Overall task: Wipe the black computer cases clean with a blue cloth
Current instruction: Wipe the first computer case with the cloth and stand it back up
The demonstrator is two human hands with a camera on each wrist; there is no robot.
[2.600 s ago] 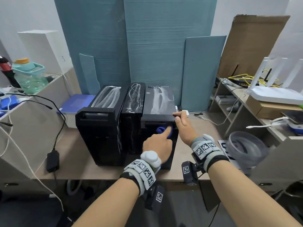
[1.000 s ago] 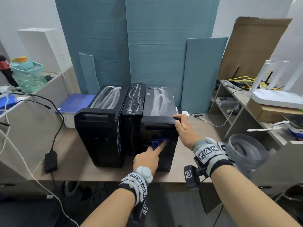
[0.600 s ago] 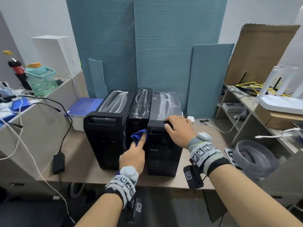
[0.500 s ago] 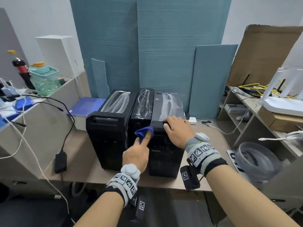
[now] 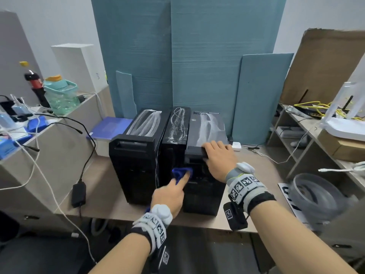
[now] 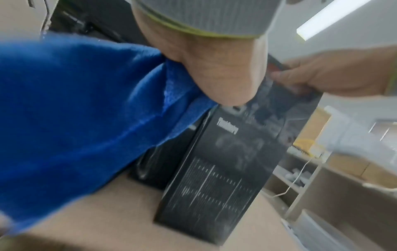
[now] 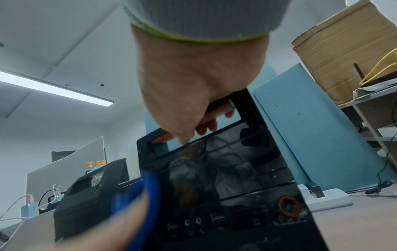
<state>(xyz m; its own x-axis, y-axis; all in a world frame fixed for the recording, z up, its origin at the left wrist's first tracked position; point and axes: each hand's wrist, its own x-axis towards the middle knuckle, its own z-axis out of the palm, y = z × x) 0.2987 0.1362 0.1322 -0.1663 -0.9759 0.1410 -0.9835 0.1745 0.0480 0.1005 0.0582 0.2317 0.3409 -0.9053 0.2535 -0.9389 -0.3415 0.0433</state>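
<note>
On the desk [image 5: 110, 175], the left hand [image 5: 167, 196] grips the blue cloth [image 5: 181, 173] against the right computer case [image 5: 205, 186] front, near its left edge, while the right hand [image 5: 218, 157] fingers [image 7: 206, 126] curl over its top front edge.

Only one bit of lettering comes close to reading: a pale, smeared word that looks like "ThinkCentre", running down the front of the right-hand black case [image 6: 225, 169], just below where the left hand [image 6: 217, 68] presses the blue cloth [image 6: 75, 115]. The white sheet [image 5: 290, 196] to the right of the right hand [image 5: 217, 159] carries dark characters too cut off to make out.
</note>
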